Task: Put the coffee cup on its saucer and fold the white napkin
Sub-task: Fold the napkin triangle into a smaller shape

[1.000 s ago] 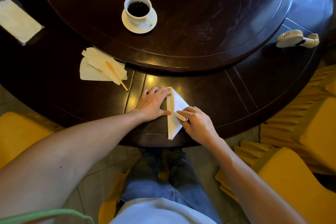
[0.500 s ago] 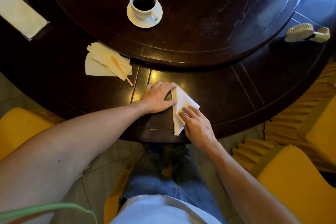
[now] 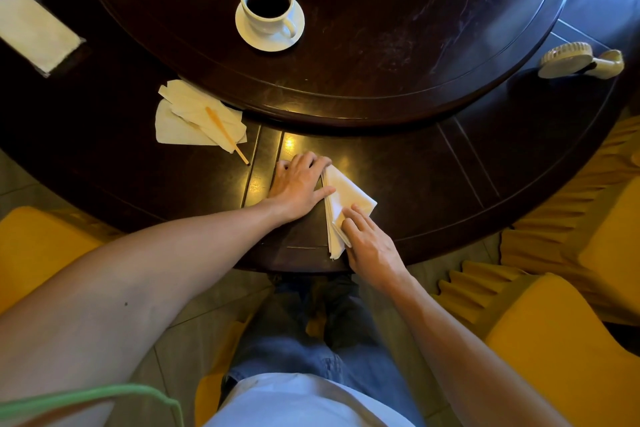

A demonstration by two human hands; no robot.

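**Both hands flat on the napkin, cup already on its saucer**

The left hand [image 3: 298, 188] lies palm down on the dark table [image 3: 433, 184], fingers straight and close together, the thumb reaching across to press the left edge of the white napkin [image 3: 348, 196]. The right hand [image 3: 369, 244] comes in from below, its fingers extended and lying on the napkin's lower half; neither hand pinches or curls round anything. The napkin sits between them, folded into a layered, roughly triangular shape, one corner pointing right, a narrow tail running down toward the table's near edge, stacked edges showing along its left side.

Further out, to the left and up from the hands, there's a heap of cream paper napkins [image 3: 194, 118] with a thin orange stick [image 3: 227, 134] lying slantwise across them, its lower tip resting on the bare wood. Just past that, the raised round centre of the table, the turntable [image 3: 381, 45], and on it the coffee cup [image 3: 268, 5], white, full of dark coffee, standing upright on its saucer [image 3: 266, 42], handle turned toward the lower right. Well apart from the hands, that one.

Far left, a pale flat pack [image 3: 33, 29] in a clear wrapper lies at the table's edge. Far right, a small cream hand-held fan [image 3: 578, 61] rests on its side by the turntable rim. Yellow chairs [image 3: 554, 340] ring the table, and below are blue jeans [image 3: 311, 350] and a white shirt hem.
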